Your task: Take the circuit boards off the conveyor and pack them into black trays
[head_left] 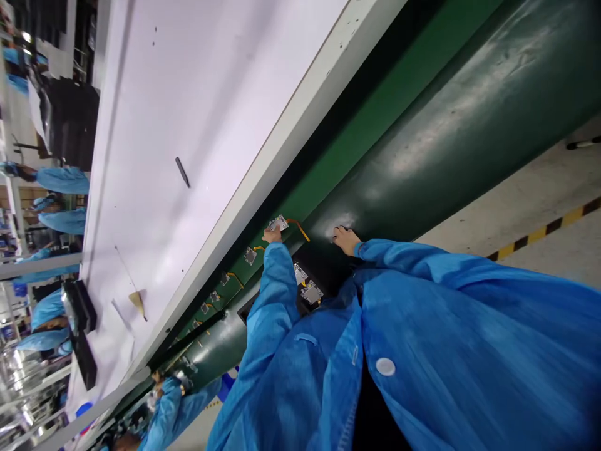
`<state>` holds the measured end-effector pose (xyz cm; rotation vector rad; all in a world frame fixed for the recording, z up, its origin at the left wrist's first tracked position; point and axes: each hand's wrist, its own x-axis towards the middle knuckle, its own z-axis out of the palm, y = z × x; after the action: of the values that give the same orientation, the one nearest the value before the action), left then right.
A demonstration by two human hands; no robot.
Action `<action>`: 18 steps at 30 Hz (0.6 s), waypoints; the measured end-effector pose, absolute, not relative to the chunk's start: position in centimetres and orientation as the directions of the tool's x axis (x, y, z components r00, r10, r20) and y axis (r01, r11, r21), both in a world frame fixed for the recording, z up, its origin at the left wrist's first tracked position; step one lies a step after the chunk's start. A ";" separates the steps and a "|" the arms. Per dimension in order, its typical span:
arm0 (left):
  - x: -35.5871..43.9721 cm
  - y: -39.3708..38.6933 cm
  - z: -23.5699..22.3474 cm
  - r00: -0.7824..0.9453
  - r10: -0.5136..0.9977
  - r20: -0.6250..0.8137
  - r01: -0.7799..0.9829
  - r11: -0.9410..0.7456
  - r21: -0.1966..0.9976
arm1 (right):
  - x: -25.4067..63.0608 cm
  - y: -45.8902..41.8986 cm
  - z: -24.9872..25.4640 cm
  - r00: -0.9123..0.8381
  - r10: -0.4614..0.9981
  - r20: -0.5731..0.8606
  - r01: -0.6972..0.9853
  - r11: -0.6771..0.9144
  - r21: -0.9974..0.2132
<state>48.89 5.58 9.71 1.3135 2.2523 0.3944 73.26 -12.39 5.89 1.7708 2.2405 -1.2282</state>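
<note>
A left hand (272,235) in a blue sleeve (278,275) grips a circuit board (280,222) over a green desk (413,150).
From where I stand, its fingers are closed on the board's near left edge, an orange ribbon (300,231) trailing right; the right hand (346,240) lies just right of a black tray (323,255), fingers loosely curled, though whether they hold anything I cannot tell. More boards (250,255) line up to the left.
</note>
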 end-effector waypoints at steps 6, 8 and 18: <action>49.6 1.1 11.4 -0.586 0.776 -0.233 0.429 0.541 0.724 | 72.4 -10.5 7.5 -0.239 0.862 -0.448 0.664 -0.191 -0.723; 50.0 -2.5 12.5 -0.563 0.801 -0.203 0.326 0.441 0.836 | 71.4 -9.6 8.9 -0.220 0.923 -0.316 0.507 -0.168 -0.845; 54.2 -19.8 16.3 -0.494 0.853 -0.171 0.241 0.323 0.915 | 69.9 -11.9 14.5 -0.212 0.971 -0.106 0.057 -0.096 -0.994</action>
<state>54.16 -19.76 16.33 0.9637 1.9219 1.1677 69.92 -11.92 14.52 2.0847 2.3330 -2.4531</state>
